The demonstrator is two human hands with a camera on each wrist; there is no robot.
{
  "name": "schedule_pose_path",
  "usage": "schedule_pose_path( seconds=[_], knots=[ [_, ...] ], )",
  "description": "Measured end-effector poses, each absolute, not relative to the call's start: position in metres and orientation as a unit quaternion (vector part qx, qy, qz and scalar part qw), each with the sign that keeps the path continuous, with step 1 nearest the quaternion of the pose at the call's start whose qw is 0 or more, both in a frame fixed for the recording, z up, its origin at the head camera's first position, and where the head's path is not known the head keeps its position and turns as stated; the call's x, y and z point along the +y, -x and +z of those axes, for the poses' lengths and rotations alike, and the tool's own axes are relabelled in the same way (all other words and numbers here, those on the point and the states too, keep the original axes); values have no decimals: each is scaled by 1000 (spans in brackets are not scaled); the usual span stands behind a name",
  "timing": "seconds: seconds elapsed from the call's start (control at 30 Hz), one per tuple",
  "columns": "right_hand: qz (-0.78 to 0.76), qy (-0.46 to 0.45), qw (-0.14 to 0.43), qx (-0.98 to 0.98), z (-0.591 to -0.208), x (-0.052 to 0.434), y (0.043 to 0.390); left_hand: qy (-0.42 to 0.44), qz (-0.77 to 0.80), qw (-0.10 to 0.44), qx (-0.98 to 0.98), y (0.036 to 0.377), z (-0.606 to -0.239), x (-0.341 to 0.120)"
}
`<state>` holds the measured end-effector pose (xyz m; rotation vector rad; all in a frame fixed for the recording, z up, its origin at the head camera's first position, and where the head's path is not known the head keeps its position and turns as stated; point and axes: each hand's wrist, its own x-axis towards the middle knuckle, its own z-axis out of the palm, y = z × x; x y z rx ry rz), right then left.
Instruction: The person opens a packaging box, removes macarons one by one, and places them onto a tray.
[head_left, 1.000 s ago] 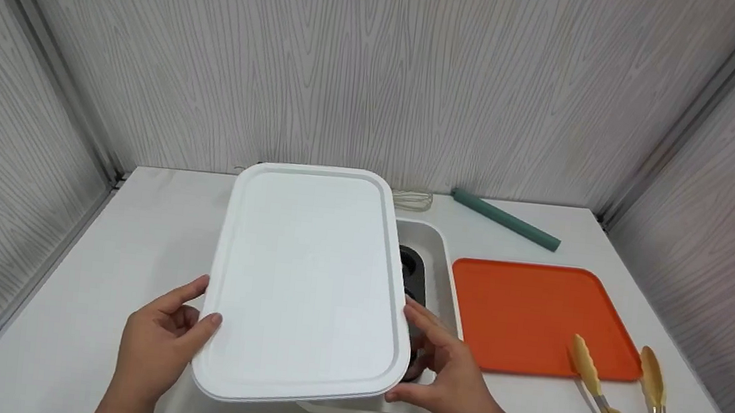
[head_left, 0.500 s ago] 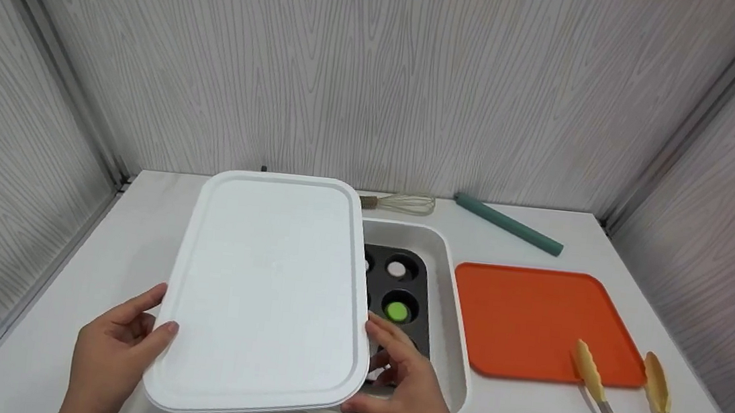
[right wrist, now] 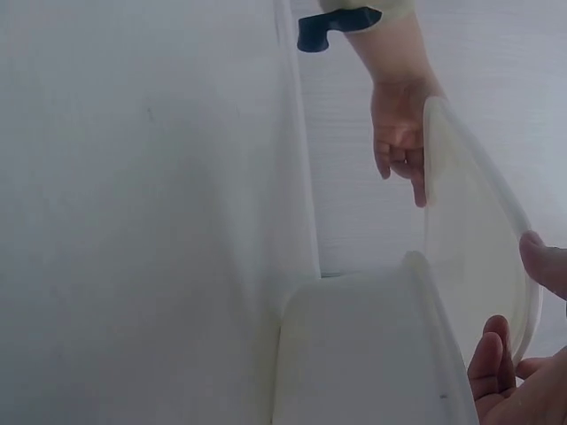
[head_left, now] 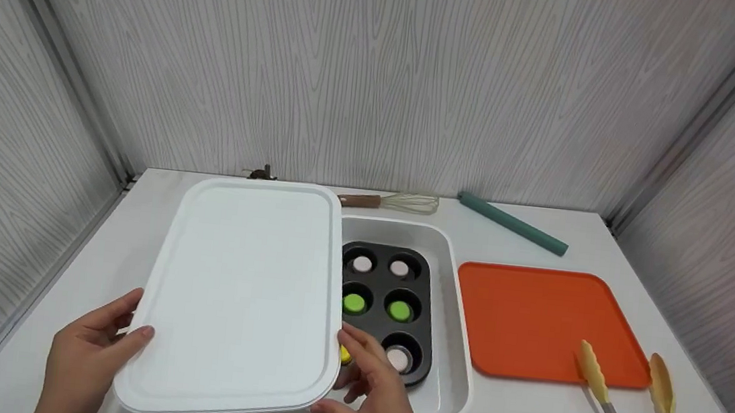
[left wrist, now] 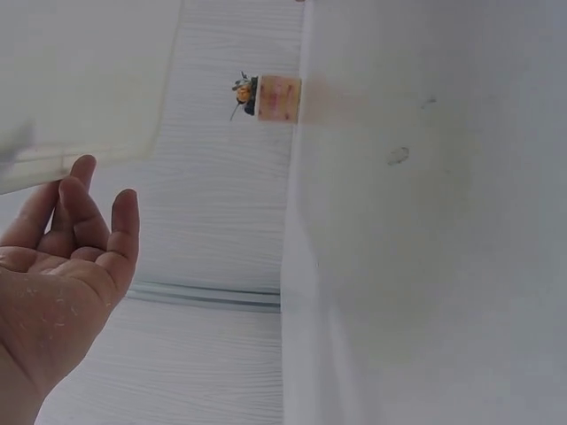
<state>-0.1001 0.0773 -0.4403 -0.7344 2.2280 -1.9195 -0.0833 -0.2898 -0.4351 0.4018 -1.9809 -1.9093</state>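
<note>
Both hands hold a white rectangular lid point(head_left: 244, 296) just above the table, left of an open white container point(head_left: 455, 350). My left hand point(head_left: 102, 339) grips the lid's near left edge, thumb on top and fingers underneath. My right hand point(head_left: 358, 377) grips its near right corner, over the container. Inside the container lies a dark muffin tin point(head_left: 426, 307) with pink, green and yellow discs in its cups; the lid hides its left edge. The right wrist view shows the lid point(right wrist: 469, 230) edge-on, with the container's corner point(right wrist: 372, 354) below it. The left wrist view shows my left hand's fingers point(left wrist: 75, 230) against the lid point(left wrist: 89, 71).
An orange mat point(head_left: 545, 318) lies right of the container, with yellow-tipped tongs point(head_left: 625, 407) at its near right corner. A teal rod point(head_left: 514, 224) and a whisk point(head_left: 395, 202) lie at the back. Grey walls close in the table on three sides.
Both hands have carried the lid leftward and toward me, off the container. The muffin tin, almost hidden a second ago, now shows most of its cups.
</note>
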Motion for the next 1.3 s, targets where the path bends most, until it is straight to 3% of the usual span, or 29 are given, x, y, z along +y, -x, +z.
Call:
schedule_pose_path(
  seconds=[0.33, 0.43, 0.63, 0.77, 1.13, 1.3],
  knots=[
    [-609, 315, 139, 715, -444, 66, 93, -139, -729, 158, -651, 72, -449, -319],
    [-606, 297, 130, 727, -442, 60, 92, -139, -736, 156, -644, 70, -450, -325],
    [-609, 243, 64, 753, -441, 40, 89, -144, -752, 173, -620, 68, -450, -333],
    [-574, 272, 1, 772, -445, 30, 87, -147, -774, 182, -589, 64, -449, -339],
    [-338, 408, -308, 790, -478, 8, 74, -185, -713, 157, -657, 52, -460, -368],
    [-328, 427, -316, 781, -481, 2, 71, -187, -716, 137, -658, 50, -468, -379]
  ],
)
